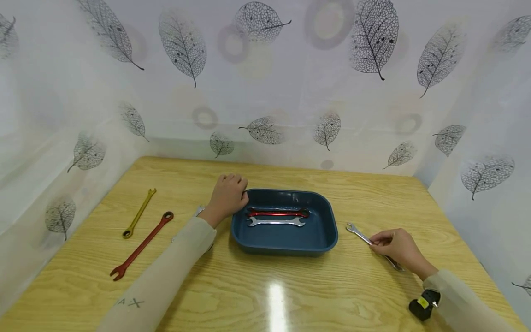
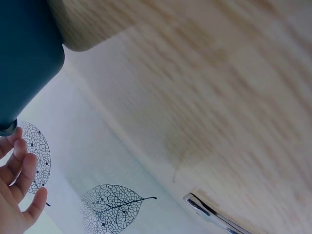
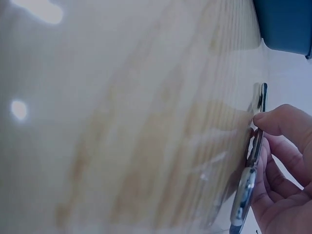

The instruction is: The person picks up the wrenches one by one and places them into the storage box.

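Observation:
A dark blue rectangular tray (image 1: 286, 251) stands mid-table, with a red wrench (image 1: 278, 213) and a silver open-end wrench (image 1: 275, 222) lying side by side inside. My left hand (image 1: 227, 196) grips the tray's rim at its far left corner; in the left wrist view its fingers (image 2: 22, 168) meet the rim. To the right of the tray, my right hand (image 1: 396, 249) pinches a silver wrench (image 1: 359, 234) around its middle. In the right wrist view the thumb (image 3: 280, 119) presses on that wrench (image 3: 255, 146), which lies very close to the tabletop.
On the left lie a yellow combination wrench (image 1: 139, 214) and a longer red combination wrench (image 1: 142, 246). Another silver wrench (image 1: 199, 210) is mostly hidden beneath the left forearm. A leaf-patterned curtain (image 1: 290, 101) surrounds the wooden table (image 1: 332, 295) at the back and sides.

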A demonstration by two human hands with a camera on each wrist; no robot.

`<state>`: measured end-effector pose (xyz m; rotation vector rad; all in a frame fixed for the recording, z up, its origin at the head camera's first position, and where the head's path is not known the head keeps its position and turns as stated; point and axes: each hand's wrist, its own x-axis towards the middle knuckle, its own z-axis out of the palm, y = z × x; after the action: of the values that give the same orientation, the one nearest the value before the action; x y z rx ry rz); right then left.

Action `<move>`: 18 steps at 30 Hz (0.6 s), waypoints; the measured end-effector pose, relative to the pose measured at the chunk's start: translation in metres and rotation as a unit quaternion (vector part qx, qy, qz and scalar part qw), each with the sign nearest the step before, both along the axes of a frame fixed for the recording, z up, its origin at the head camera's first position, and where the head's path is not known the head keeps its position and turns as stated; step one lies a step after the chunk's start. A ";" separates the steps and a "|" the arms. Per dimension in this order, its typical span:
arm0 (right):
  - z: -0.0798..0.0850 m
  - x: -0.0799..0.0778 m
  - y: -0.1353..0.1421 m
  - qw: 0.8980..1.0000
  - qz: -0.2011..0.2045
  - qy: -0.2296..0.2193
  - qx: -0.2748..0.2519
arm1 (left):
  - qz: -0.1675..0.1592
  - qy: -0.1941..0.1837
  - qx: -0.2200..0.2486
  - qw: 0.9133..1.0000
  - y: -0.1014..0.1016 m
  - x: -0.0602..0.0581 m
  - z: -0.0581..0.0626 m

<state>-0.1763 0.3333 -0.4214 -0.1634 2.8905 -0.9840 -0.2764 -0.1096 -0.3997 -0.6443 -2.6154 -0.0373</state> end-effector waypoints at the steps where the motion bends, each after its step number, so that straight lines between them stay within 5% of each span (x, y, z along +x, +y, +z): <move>1: 0.000 0.000 0.000 1.000 0.002 -0.001 -0.002 | -0.001 -0.001 0.001 1.000 0.000 0.000 0.000; 18: 0.017 -0.002 0.001 0.999 0.040 -0.026 0.004 | 0.000 0.003 0.000 1.000 0.000 0.000 0.000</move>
<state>-0.1782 0.3344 -0.4040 -0.2485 2.8171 -0.9487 -0.2759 -0.1093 -0.3997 -0.6445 -2.6093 -0.0352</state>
